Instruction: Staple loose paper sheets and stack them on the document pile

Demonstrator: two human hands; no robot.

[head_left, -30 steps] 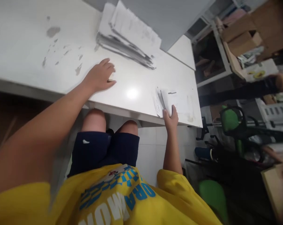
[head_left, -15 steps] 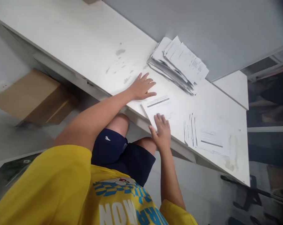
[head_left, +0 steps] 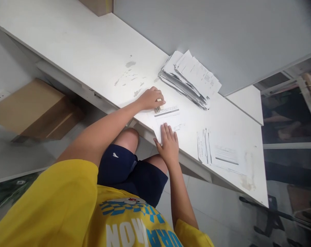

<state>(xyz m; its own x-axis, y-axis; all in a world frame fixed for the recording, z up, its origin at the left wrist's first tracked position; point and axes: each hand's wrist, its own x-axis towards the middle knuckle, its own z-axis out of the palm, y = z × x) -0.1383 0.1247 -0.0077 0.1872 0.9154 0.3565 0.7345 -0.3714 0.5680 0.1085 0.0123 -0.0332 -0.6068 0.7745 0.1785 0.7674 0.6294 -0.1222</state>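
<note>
My left hand (head_left: 151, 98) is closed around what looks like a small stapler (head_left: 158, 107), with its tan and metal end showing below the fingers. Most of it is hidden in the grip. It sits at the upper left edge of a printed sheet of paper (head_left: 168, 118) near the desk's front edge. My right hand (head_left: 169, 142) lies flat on the lower part of that sheet, fingers stretched out. Whether more sheets lie under it I cannot tell.
A thick stack of papers (head_left: 188, 79) leans near the grey partition (head_left: 222, 37). Narrow paper bundles (head_left: 204, 147) and another printed sheet (head_left: 226, 156) lie to the right on the white desk (head_left: 75, 51). A cardboard box (head_left: 32, 106) stands below, left.
My left hand was spread flat and has now closed around the stapler-like tool. My right hand's fingers have straightened on the sheet. The view has shifted slightly.
</note>
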